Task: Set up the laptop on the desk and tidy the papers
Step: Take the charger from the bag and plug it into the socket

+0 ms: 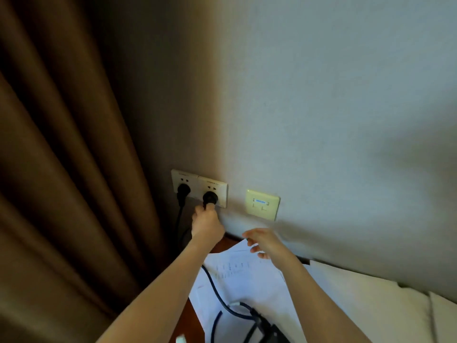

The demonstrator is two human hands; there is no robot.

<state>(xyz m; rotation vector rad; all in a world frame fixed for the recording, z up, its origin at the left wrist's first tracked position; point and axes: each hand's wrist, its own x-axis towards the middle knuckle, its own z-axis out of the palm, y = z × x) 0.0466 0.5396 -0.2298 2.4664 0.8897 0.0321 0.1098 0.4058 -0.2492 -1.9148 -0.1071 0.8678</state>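
The black round plug [210,197] sits in the right-hand white wall socket [219,187], its axis square into the wall. The left hand [206,225] pinches its lower edge; the right hand [264,243] hovers loose-fingered, empty. Risk: the black cable [217,290] crosses the white printed papers [247,278]; shifting them could drag it loose.

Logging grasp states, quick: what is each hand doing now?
Left hand: grips the black plug.
Right hand: open, grips nothing.
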